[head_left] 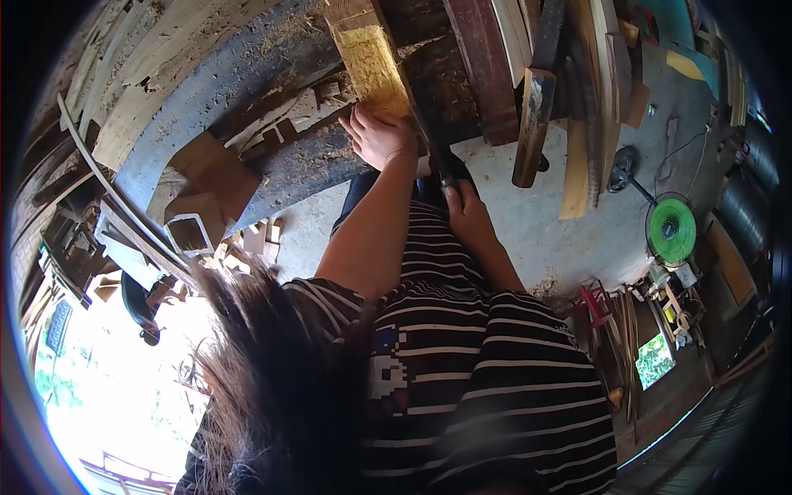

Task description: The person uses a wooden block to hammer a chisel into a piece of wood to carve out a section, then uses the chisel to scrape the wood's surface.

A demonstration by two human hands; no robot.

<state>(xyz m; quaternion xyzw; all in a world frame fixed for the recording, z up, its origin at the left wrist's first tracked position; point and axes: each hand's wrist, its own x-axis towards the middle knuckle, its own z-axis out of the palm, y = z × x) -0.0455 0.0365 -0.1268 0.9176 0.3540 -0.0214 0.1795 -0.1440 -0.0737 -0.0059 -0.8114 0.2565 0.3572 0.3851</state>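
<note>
A wooden block point(369, 56) with a pale, freshly cut yellow hollow lies across the bench, pointing away from me. My left hand point(381, 136) rests over its near end, fingers hooked toward the left edge. In my right hand point(467, 211), close to my body, is the handle of a narrow-bladed tool point(446, 176). Its long dark blade runs forward along the right side of the block, fingers wrapped round the grip; the kind of tool cannot be made out.
Wood dust covers the dark bench beam point(301, 169). To the right lie planks point(487, 70), a handsaw point(549, 37) and a dark wooden bar point(535, 124). A cut box-shaped wood piece point(191, 231) sits at left. A green fan point(670, 228) stands on the concrete floor point(503, 177).
</note>
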